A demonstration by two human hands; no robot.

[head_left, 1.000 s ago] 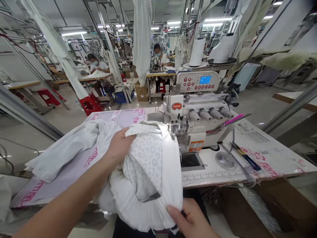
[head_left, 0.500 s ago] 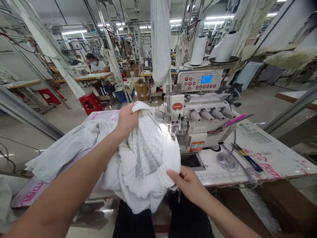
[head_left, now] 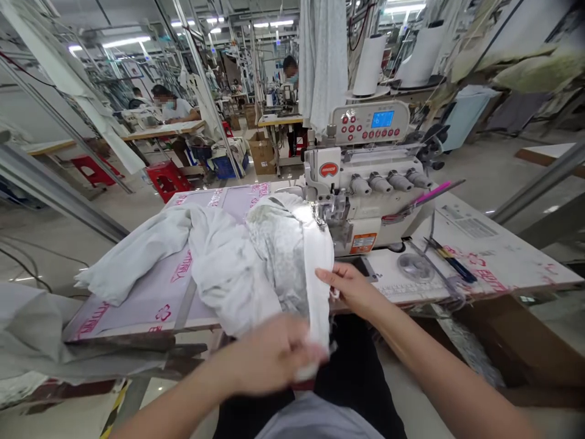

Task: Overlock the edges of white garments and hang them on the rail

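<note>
A white garment lies across the sewing table, its far edge under the presser foot of an overlock sewing machine. Its band runs from the foot toward me and over the table's front edge. My right hand pinches the band's right edge between thumb and fingers, just below the needle area. Blurred by motion, my left hand is closed around the lower end of the cloth, above my lap. The cloth inside its grip is partly hidden.
Tweezers and snips lie right of the machine beside a clear round disc. Thread cones stand behind it. A metal post slants along the left. Co-workers sit at machines farther back.
My left hand has moved from the cloth's far end near the needle down to its lower end. The right hand still pinches the band. The cloth lies flatter, and the view has shifted.
</note>
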